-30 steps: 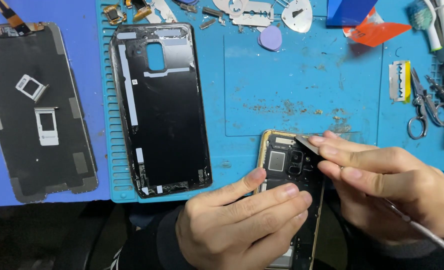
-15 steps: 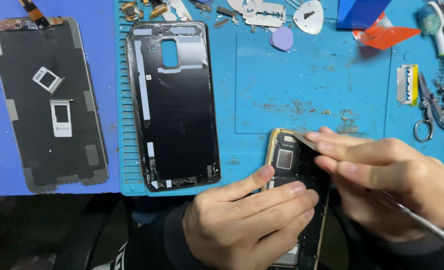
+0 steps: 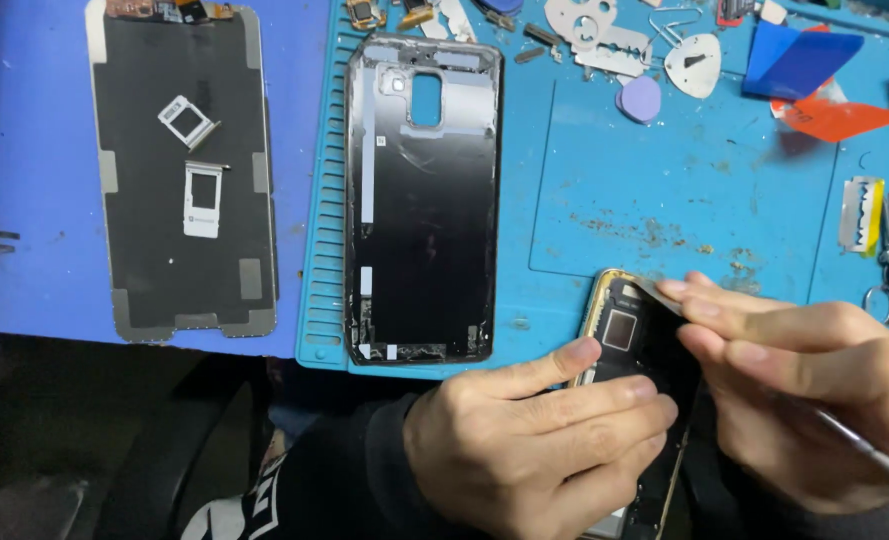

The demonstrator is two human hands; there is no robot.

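Phone frame [image 3: 619,335] lengthwise, top end away

Opened gold-edged phone [image 3: 632,345] tilted at mat's near edge.

My left hand [image 3: 539,450] is bare, with short, plain nails on its fingers [image 3: 604,395], and a black sleeve with white print near the cuff covers that arm. My right hand [image 3: 814,400] is bare too, no rings on either.

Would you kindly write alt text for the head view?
Both hands, left hand and right hand, grip an opened gold-edged phone on a blue repair mat; a black back cover and a screen panel lie to the left.
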